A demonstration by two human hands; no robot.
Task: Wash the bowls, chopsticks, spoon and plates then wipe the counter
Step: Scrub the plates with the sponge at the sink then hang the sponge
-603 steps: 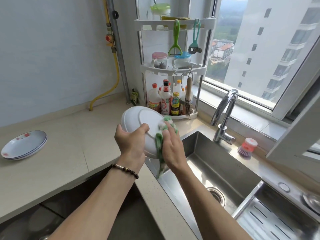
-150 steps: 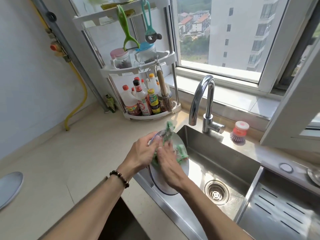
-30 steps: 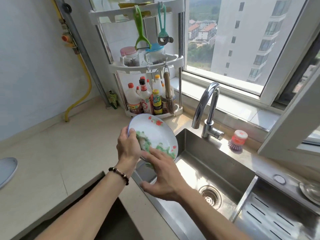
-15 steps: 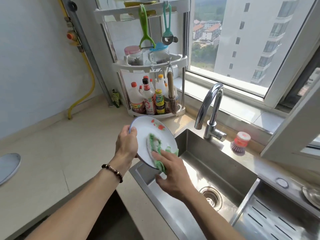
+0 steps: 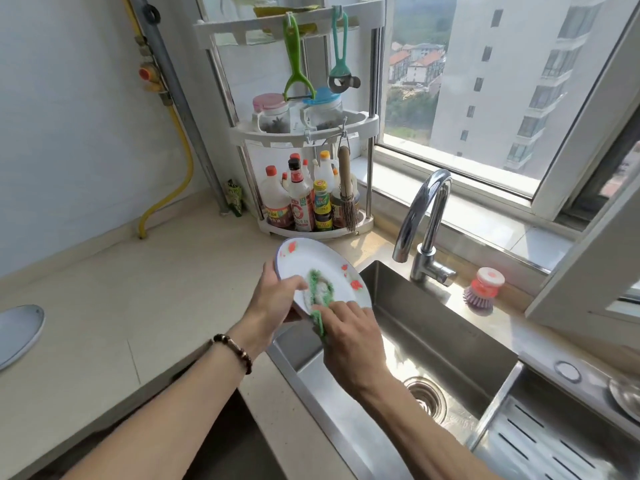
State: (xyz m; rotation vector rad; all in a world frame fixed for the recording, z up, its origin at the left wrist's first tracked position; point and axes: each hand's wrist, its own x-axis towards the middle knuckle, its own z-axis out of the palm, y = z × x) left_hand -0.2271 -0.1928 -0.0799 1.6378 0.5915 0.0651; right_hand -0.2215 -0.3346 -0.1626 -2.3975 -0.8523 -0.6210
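At the far left edge a pale round plate [image 5: 19, 332] lies on the beige stone counter [image 5: 114, 292], partly cut off by the frame. Further right, in the corner, a white three-tier plastic rack [image 5: 304, 133] holds sauce bottles on its bottom shelf, with a yellow gas hose [image 5: 178, 161] running down the wall beside it. In front of the rack, the left hand [image 5: 273, 303], a dark beaded bracelet [image 5: 233, 351] on its wrist, grips the rim of a white round plate with red flower marks [image 5: 329, 268], thumb curled over its face; the plate is tilted and held over the near-left corner of the stainless steel sink [image 5: 433, 344]. The right hand [image 5: 349, 337] presses a green scrubbing cloth [image 5: 320, 299] against the plate's face, fingers curled over the cloth. Behind the sink stands a curved chrome tap [image 5: 424, 223], and to its right a red-and-purple dish brush [image 5: 483, 289] sits on the ledge.
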